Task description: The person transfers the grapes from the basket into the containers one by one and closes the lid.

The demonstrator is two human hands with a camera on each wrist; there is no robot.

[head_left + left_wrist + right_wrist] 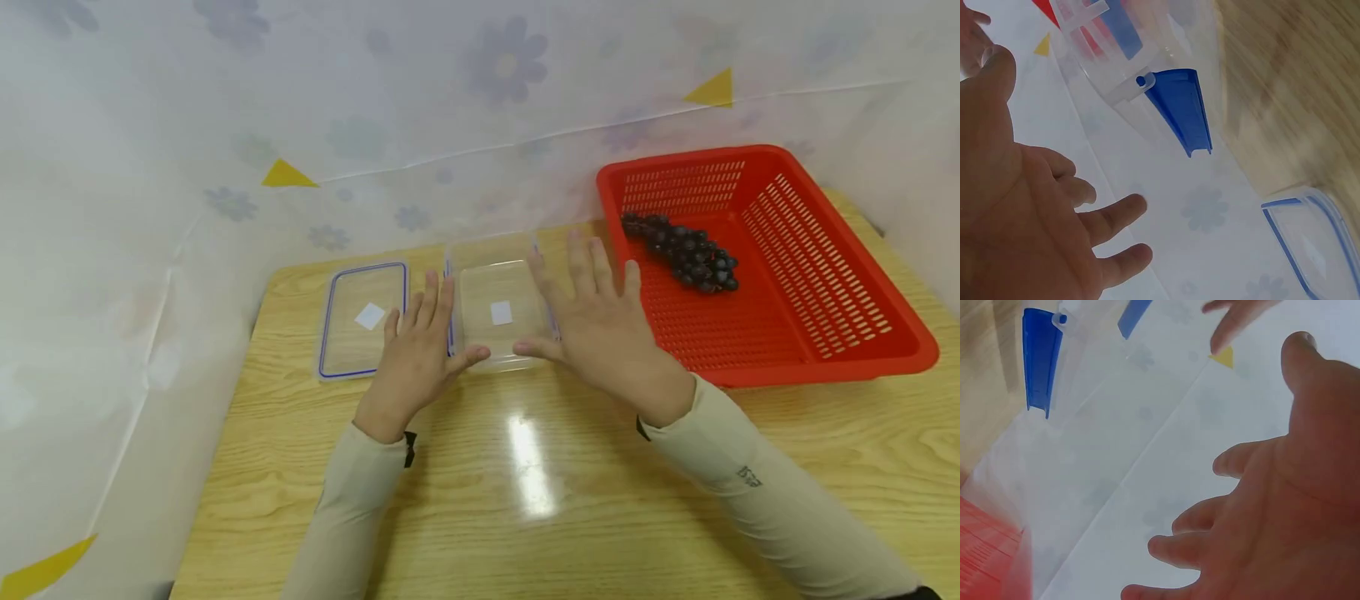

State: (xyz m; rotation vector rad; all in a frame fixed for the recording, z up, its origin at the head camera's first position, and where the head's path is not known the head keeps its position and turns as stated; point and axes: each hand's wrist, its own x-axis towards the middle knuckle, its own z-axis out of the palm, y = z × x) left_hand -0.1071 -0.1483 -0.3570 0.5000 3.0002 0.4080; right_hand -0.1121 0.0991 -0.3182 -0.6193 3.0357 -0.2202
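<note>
Both hands hang over the table with fingers spread and nothing held. My left hand [416, 362] is above the gap between the lid and the clear plastic box [480, 333]. The right hand [607, 337] is over the box's right side, beside the red basket. In the left wrist view, a blue clip [1182, 106] hangs from the box wall, apart from the left fingers [1116, 219]. Another blue clip [1041, 359] shows in the right wrist view. A clear lid [345, 333] with a blue seal lies left of the box. White paper squares mark both lid and box.
At the right stands a red basket [795, 375] with a bunch of dark grapes [690, 254] inside. Behind the wooden table [480, 500] hangs a white flowered sheet [420, 92] with yellow triangles on it.
</note>
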